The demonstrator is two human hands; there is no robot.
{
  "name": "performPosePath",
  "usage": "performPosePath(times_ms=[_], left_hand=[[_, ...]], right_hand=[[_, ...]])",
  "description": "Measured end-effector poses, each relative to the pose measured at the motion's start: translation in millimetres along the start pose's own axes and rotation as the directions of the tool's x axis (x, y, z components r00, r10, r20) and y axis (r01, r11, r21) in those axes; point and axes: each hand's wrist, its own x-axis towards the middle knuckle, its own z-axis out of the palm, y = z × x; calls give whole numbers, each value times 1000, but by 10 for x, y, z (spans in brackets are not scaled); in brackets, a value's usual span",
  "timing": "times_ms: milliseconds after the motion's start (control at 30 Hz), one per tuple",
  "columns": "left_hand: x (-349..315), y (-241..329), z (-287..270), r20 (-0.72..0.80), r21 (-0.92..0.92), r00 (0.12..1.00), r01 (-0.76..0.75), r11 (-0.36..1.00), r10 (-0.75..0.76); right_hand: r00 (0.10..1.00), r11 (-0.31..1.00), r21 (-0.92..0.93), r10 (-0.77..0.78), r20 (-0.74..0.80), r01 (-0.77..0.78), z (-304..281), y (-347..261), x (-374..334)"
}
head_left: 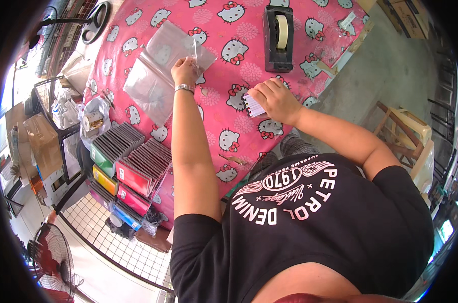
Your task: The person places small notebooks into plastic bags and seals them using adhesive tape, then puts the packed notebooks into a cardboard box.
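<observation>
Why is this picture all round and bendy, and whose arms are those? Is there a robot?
No robot here, just a person with two bare hands! There's one picture, taken by a camera worn on the person's head, looking down. Its very wide lens makes straight edges look curved. That's why you see the person's own black T-shirt at the bottom.

The pink tablecloth has white cat faces on it. The left hand pinches some clear plastic lying there. The right hand holds a small stack with pale edges; the fingers hide most of it. Beyond that hand stands a black tape dispenser. Beside the left forearm are piles of colourful spiral-bound books.
</observation>
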Motion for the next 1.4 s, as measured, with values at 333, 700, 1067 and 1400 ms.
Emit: performPosePath(times_ms=[333, 700, 1067, 1400], left_hand=[[-830, 794, -1629, -536, -177, 767, -512, 841, 354], [-2153, -616, -317, 586, 772, 810, -551, 316, -19], [-2626, -948, -470, 833, 546, 552, -808, 222, -44], [-3151, -1463, -349, 551, 786, 786, -602, 142, 281]], right_hand=[[1000, 1000, -7, 2, -8, -2, 2, 18, -42], [974, 976, 13, 218, -55, -218, -725, -114, 192], [406, 124, 455, 691, 598, -882, 1064, -309, 307], [368, 236, 291, 719, 590, -927, 996, -577, 401]])
